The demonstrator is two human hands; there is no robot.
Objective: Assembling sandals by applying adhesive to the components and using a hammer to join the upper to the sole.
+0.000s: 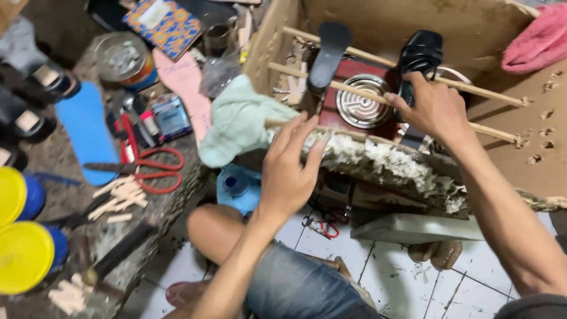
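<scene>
**Black sandal on the rods over the hotplate**

Black, glossy and strapped, the sandal (420, 56) lies across the thin wooden rods (472, 90) spanning the brown cardboard box (378, 23). It sits at the box's back right, just above the red electric hotplate with a metal coil (361, 105). The right hand (436, 109) touches the sandal's lower part, its grip narrow, fingers curled on the sandal; whether it truly clasps it I cannot tell. The left hand (289, 168) hovers at the box's ragged front edge, grip wide and holding nothing, just beside a pale green cloth (236, 121). A flat black sole (328, 53) rests on the rods further left. Red-handled scissors (155, 168) lie on the bench's right edge.
</scene>
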